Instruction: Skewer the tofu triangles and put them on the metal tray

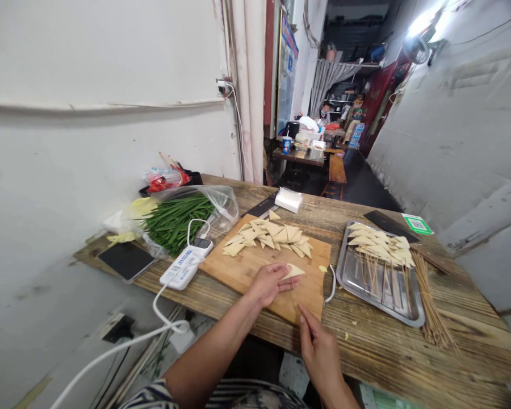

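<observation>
My left hand (273,282) is above the near part of a wooden cutting board (242,268), with a pale yellow tofu triangle (294,271) pinched between thumb and fingers. Lower and to the right, my right hand (320,346) is closed in a pinch on a thin bamboo skewer (298,305), which is hard to see against the board. A loose pile of similar tofu triangles (272,232) lies across the far half of the board. On the right, a metal tray (344,272) holds skewered triangles (377,241) with their sticks pointing toward me.
A bundle of bamboo skewers (432,312) lies right of the tray. Left of the board are a white power strip (183,268), a bag of green chives (174,221) and a dark tablet (126,260). A white box (288,200) stands behind the board. A person sits far back.
</observation>
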### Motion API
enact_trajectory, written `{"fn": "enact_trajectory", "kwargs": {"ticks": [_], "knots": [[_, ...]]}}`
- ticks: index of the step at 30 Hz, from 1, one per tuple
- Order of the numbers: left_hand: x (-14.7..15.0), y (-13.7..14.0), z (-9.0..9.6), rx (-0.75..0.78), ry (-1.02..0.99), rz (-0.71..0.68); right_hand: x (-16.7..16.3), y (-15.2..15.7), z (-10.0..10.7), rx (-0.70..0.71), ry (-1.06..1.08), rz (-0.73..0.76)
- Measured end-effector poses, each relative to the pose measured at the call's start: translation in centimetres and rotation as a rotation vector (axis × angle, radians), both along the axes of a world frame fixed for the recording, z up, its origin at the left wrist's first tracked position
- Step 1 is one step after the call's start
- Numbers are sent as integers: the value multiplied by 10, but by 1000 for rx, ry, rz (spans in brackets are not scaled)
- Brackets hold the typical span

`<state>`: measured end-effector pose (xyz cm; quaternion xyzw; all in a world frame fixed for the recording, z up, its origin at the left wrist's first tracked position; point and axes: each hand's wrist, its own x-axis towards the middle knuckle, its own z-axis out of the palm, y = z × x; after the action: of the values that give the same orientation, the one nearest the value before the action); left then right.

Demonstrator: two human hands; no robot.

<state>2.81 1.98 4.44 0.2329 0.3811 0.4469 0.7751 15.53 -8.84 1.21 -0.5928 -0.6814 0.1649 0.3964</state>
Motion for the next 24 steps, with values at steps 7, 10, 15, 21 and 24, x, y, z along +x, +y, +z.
{"fn": "enact_trajectory", "kwargs": {"ticks": [7,10,15,21,24], "knots": [[1,-1,0,12,-10,-22,0,2,-3,16,21,-7],[0,-1,1,25,-5,-38,-1,2,-3,19,22,-20],[0,-1,1,37,-4,-53,-1,3,-2,10,8,-24],[-1,-2,0,43,-10,-60,-3,4,5,18,-25,-46],[0,-2,-1,48,-21,-59,-4,5,8,10,-43,-37]]}}
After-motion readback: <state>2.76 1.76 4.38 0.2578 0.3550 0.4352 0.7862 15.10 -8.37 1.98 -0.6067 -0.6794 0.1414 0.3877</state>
